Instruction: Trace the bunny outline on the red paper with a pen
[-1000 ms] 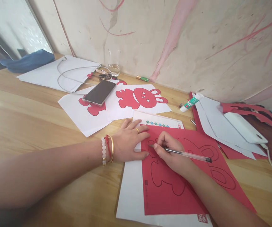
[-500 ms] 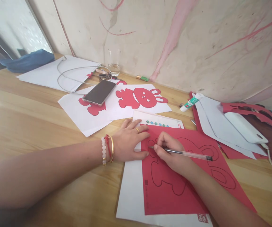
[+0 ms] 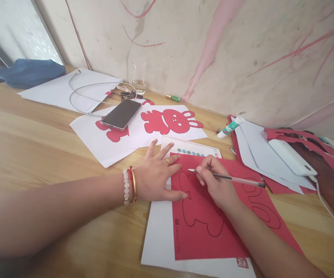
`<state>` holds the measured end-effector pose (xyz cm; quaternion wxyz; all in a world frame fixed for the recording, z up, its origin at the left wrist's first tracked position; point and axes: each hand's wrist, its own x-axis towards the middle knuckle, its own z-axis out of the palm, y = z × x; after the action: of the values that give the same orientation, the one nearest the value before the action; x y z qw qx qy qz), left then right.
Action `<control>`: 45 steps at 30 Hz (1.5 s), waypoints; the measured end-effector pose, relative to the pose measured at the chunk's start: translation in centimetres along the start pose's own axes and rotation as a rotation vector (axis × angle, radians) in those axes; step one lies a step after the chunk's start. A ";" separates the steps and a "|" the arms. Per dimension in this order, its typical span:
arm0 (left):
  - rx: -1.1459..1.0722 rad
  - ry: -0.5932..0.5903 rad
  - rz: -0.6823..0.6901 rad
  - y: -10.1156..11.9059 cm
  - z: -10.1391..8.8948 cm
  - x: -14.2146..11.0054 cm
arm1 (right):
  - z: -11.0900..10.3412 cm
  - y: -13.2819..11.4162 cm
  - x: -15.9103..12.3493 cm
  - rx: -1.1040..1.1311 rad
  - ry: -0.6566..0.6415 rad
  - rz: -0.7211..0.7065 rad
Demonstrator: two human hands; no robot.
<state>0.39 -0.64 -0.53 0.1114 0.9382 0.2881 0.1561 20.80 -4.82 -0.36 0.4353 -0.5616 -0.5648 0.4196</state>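
My right hand (image 3: 217,183) grips a pen (image 3: 236,179) with a clear barrel and metal tip. The tip is over the upper left of a red sheet of paper (image 3: 204,247), at a drawn black outline with rounded limbs and long ears; whether it touches the paper I cannot tell. With fingers spread, my left hand (image 3: 158,175) lies flat, its thumb and some fingertips on the red sheet's left edge. Beneath the sheet is a white printed pad (image 3: 158,239). My right hand and forearm hide part of the outline.
Behind my hands lie white sheets with red rabbit cut-outs (image 3: 178,119) and a phone (image 3: 122,114). A glass (image 3: 139,83) stands by the wall. To the right are a glue stick (image 3: 230,127), papers (image 3: 259,154) and a white power bank (image 3: 291,157) with a cable.
The pen tip has shifted slightly right and up along the outline. My left fingers have spread wider, and its thumb reaches further onto the red sheet. The view has moved a little.
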 end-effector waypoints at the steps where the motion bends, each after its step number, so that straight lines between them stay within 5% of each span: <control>1: 0.006 -0.013 0.002 0.0 0.0 0.0 | 0.0 0.0 0.0 0.013 0.028 -0.007; 9: 0.059 -0.020 -0.044 -0.4 0.0 0.1 | 0.8 0.2 0.2 0.053 0.248 0.024; 16: 0.048 0.069 0.118 0.2 -0.2 -0.1 | 1.6 -0.3 0.5 0.053 0.505 0.029; 18: 0.026 0.044 0.126 0.1 0.0 -0.2 | 1.2 -0.7 0.6 0.022 0.460 0.037; 24: 0.007 0.024 0.113 -0.4 0.4 -0.1 | -0.3 -0.9 0.9 -0.159 0.043 0.051; 32: -0.014 0.063 0.101 -0.6 0.7 -0.2 | 0.1 0.4 0.9 -0.245 0.014 -0.044; 45: -0.049 0.063 0.053 -0.4 0.4 0.0 | 0.1 0.4 0.7 -0.395 -0.023 0.014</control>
<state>0.34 -0.40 -1.01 0.1211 0.9372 0.2624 0.1954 20.80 -4.08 -0.75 0.3072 -0.6353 -0.6371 0.3100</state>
